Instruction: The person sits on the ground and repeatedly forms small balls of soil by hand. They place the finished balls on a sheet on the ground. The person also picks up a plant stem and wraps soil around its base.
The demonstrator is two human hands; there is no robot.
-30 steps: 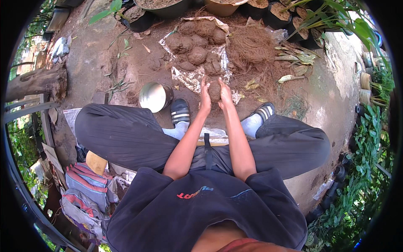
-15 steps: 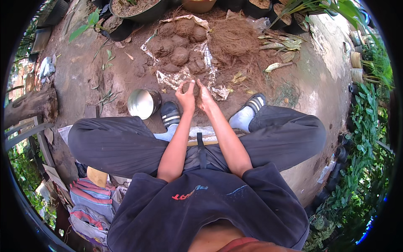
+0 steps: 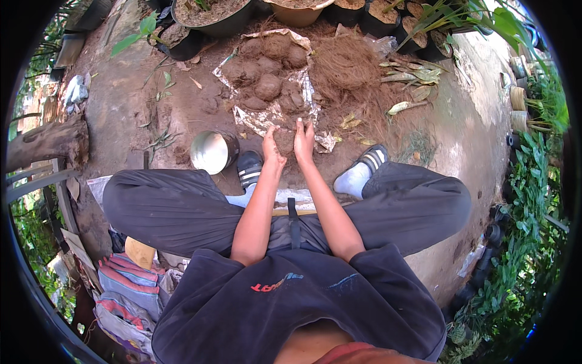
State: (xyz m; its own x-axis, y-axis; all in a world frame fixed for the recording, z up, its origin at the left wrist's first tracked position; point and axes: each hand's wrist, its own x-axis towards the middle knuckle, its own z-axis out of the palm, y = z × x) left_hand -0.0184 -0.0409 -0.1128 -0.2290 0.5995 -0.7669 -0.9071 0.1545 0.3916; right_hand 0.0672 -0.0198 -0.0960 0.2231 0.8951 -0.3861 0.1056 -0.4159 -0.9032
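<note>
Between my left hand (image 3: 273, 148) and my right hand (image 3: 304, 142) sits a brown ball of muddy fibre (image 3: 285, 143), cupped by both palms with the fingers pointing away from me. Just beyond my fingertips, several similar brown fibre balls (image 3: 267, 88) lie clustered on a crumpled silvery sheet (image 3: 257, 119). To their right a loose heap of brown coir-like fibre (image 3: 344, 62) spreads over the ground. A metal can (image 3: 209, 153) with a pale inside stands left of my hands, beside my left foot.
Potted plants (image 3: 213, 18) line the far edge. Dry leaves (image 3: 418, 73) lie right of the fibre heap. My sandalled feet (image 3: 249, 168) flank my hands. A log (image 3: 51, 141) lies at the left, striped cloth (image 3: 130, 285) at lower left, and green plants (image 3: 526, 200) grow along the right.
My hands have shifted from closed together around the ball to slightly wider apart, with the ball showing between them. The whole view has shifted slightly.
</note>
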